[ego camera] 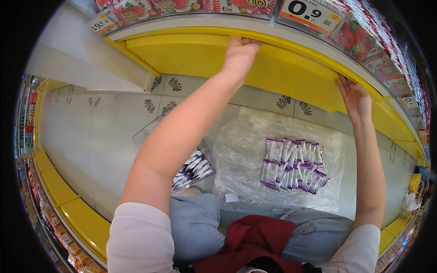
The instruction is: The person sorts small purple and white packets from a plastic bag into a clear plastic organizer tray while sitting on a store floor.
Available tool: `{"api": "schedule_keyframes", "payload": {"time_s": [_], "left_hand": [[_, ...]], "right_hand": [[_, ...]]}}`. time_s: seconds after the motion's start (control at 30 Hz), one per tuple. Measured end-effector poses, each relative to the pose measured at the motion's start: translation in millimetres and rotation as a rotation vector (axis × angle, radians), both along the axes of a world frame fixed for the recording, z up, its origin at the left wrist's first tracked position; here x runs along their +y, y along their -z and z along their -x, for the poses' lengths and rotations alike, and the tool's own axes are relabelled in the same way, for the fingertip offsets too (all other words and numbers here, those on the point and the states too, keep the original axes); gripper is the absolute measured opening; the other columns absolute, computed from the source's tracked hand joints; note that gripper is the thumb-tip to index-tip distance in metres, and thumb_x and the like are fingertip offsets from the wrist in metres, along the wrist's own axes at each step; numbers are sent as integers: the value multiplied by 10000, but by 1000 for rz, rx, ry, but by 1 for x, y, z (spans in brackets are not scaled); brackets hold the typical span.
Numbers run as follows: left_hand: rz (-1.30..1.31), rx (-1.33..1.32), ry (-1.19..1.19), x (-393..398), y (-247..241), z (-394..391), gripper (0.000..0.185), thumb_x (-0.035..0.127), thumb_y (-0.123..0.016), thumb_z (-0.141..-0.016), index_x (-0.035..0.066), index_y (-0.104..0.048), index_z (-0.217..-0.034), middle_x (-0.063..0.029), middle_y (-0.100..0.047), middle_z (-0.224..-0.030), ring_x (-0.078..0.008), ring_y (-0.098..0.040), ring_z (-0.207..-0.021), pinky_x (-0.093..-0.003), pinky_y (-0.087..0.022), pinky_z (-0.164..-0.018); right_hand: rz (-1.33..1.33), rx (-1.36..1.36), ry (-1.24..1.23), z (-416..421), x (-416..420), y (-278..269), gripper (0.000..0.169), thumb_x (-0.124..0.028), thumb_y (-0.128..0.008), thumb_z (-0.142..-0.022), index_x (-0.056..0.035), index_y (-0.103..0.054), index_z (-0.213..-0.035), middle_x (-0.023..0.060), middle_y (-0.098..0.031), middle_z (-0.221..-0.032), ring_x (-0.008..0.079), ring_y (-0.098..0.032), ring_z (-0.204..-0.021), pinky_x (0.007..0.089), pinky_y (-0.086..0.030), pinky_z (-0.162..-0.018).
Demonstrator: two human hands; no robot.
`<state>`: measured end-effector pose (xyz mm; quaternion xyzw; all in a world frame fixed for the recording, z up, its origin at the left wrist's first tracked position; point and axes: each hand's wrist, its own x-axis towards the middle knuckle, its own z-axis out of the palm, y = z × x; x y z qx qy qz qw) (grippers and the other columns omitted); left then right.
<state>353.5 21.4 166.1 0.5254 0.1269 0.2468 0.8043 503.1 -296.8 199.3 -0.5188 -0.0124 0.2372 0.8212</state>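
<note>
My left hand point(240, 54) reaches up to the yellow metal base drawer point(205, 51) of a shop shelf, its fingers curled over or under the top edge and partly hidden. Further right, my right hand point(355, 99) touches the same drawer's upper edge, palm up, fingertips tucked beneath the lip. Below the drawer, rows of silver and purple snack packets point(293, 165) lie on a clear plastic sheet point(239, 146) on the tiled floor. A clear plastic box point(208, 153) holding similar packets stands beside my knee, partly behind my left arm.
Packaged sweets point(362, 44) and price tags point(307, 15) line the shelf above the drawer. A white pillar point(92, 68) stands at the left end. Other stocked shelves with yellow bases point(73, 211) run along the left. A yellow basket point(415, 184) and white bag point(411, 202) are at the far right.
</note>
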Motion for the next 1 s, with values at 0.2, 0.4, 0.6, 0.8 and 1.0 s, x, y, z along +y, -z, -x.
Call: {"api": "schedule_keyframes", "payload": {"time_s": [0.2,0.4,0.6,0.8,1.0], "left_hand": [[-40,69,-21,9,9,-10,344,-43,-535,-840,-38,-502,-1182,-134,-632,-1161,-256,-603,-1192,-333,-404,-1033],[-181,90,216,39,16,7,304,53,-585,-901,-35,-498,-1178,-155,-618,-1312,-243,-590,-1247,-338,-407,-1028],[116,6,-10,126,20,62,432,14,-557,-896,-42,-487,-1318,-159,-561,-1423,-254,-552,-1308,-352,-426,-1056],[197,57,-177,118,20,54,302,-7,-541,-904,-33,-541,-1204,-155,-623,-1225,-278,-622,-1118,-374,-495,-1016],[-329,415,-646,146,40,122,262,176,-697,-916,18,-590,-1095,-95,-647,-1018,-209,-635,-990,-311,-496,-901]], "right_hand": [[-11,-15,-62,-22,7,3,318,35,-499,-911,40,-535,-1227,175,-538,-1370,363,-464,-1366,514,-344,-1217],[-36,-17,-199,-24,-3,5,263,-36,-544,-960,28,-560,-1214,184,-582,-1359,349,-461,-1393,484,-341,-1208],[-58,-39,-80,0,21,10,223,-111,-580,-978,22,-620,-1153,169,-594,-1370,346,-474,-1390,473,-328,-1211],[-205,-26,-135,-5,39,26,165,-101,-638,-982,-1,-620,-1113,124,-649,-1230,291,-571,-1257,460,-386,-1176],[-10,-174,131,3,51,47,217,-90,-710,-958,-57,-573,-1123,49,-650,-1105,200,-610,-1122,396,-442,-1117]]}}
